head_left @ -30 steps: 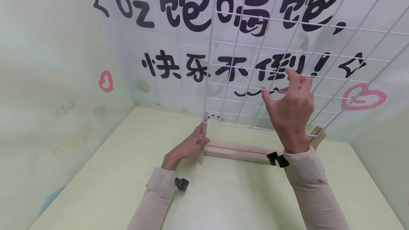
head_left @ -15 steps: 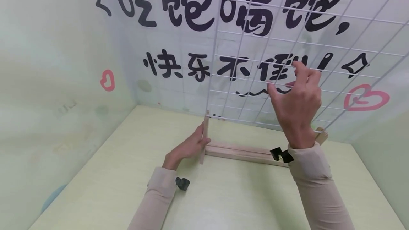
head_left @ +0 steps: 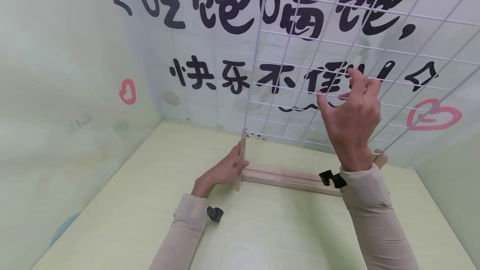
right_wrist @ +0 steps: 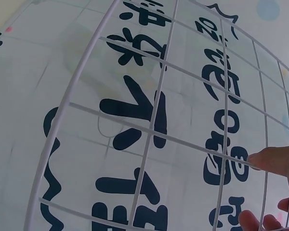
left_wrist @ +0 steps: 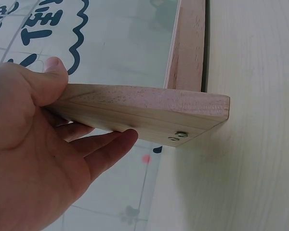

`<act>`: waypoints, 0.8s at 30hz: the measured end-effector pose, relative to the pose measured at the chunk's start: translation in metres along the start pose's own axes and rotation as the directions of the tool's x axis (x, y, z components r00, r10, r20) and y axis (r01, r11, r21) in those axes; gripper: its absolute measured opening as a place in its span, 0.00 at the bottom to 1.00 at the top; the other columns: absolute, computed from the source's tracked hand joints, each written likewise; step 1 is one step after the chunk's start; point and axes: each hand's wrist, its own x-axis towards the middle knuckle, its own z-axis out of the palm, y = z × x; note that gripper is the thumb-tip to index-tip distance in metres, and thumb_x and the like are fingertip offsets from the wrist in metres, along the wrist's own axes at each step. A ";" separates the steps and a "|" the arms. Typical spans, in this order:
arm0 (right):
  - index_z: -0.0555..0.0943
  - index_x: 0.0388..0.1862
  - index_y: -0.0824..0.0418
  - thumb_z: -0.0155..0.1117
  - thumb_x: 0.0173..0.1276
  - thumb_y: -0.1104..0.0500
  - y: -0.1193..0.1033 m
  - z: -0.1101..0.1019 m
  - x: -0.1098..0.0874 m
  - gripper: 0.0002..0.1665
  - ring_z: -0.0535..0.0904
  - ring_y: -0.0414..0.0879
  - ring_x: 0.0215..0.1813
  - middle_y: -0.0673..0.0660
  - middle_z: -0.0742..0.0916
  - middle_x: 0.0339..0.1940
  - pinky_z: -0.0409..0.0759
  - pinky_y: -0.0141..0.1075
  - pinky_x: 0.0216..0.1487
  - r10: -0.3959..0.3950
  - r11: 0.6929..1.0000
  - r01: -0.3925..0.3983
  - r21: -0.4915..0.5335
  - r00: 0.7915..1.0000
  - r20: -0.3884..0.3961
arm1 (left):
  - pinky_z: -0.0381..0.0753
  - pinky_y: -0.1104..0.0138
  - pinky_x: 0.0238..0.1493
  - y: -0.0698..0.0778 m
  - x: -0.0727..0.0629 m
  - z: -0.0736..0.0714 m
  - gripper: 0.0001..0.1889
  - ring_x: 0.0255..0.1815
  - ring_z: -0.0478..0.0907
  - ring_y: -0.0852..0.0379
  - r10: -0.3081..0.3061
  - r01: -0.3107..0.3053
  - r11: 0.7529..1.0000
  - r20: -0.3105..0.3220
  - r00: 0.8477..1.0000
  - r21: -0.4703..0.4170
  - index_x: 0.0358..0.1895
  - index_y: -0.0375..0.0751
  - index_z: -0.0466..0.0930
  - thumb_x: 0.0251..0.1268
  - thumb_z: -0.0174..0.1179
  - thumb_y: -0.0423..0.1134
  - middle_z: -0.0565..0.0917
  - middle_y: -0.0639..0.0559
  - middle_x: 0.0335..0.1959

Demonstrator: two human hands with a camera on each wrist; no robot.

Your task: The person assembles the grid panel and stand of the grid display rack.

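My left hand [head_left: 223, 170] grips the upright wooden side board [head_left: 241, 159] of a wooden stand. In the left wrist view its thumb [left_wrist: 53, 79] lies over the board's edge, and its other fingers are against the outer face, near two screw heads [left_wrist: 181, 134]. A wooden crosspiece [head_left: 288, 179] runs from this board toward the right-hand wooden end [head_left: 380, 158]. Above the stand leans a white wire grid panel [head_left: 354, 45], its lower edge close to the wooden ends. My right hand [head_left: 354, 116] pinches the grid's wires between thumb and fingers, also seen in the right wrist view.
Pale table surface [head_left: 262, 228] lies under the stand. Behind it rises a wall [head_left: 202, 107] with large black lettering and a pink heart [head_left: 434, 114]. Another wall [head_left: 75, 136] stands at the left, with a blue patch [head_left: 64, 229] low down.
The grid's top edge has tilted up and toward me, mostly out of the head view. My right hand has moved slightly up and right with it. My left hand keeps its grip on the board.
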 end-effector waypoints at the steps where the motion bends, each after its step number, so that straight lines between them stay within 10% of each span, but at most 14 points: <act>1: 0.75 0.64 0.62 0.75 0.59 0.48 0.000 0.000 0.000 0.37 0.82 0.59 0.37 0.69 0.79 0.50 0.75 0.58 0.39 -0.002 1.000 0.002 -0.001 1.000 0.003 | 0.47 0.49 0.78 0.000 0.000 0.000 0.40 0.81 0.40 0.39 0.002 -0.002 1.000 0.000 1.000 0.003 0.79 0.33 0.28 0.80 0.44 0.46 0.38 0.31 0.80; 24: 0.74 0.66 0.60 0.74 0.59 0.47 0.000 0.000 0.003 0.38 0.84 0.59 0.37 0.69 0.79 0.51 0.77 0.58 0.43 -0.011 0.999 0.012 -0.031 1.000 0.020 | 0.48 0.48 0.78 0.001 0.000 0.000 0.41 0.81 0.41 0.39 -0.005 0.005 1.000 -0.008 1.000 0.002 0.79 0.33 0.29 0.79 0.45 0.47 0.39 0.31 0.80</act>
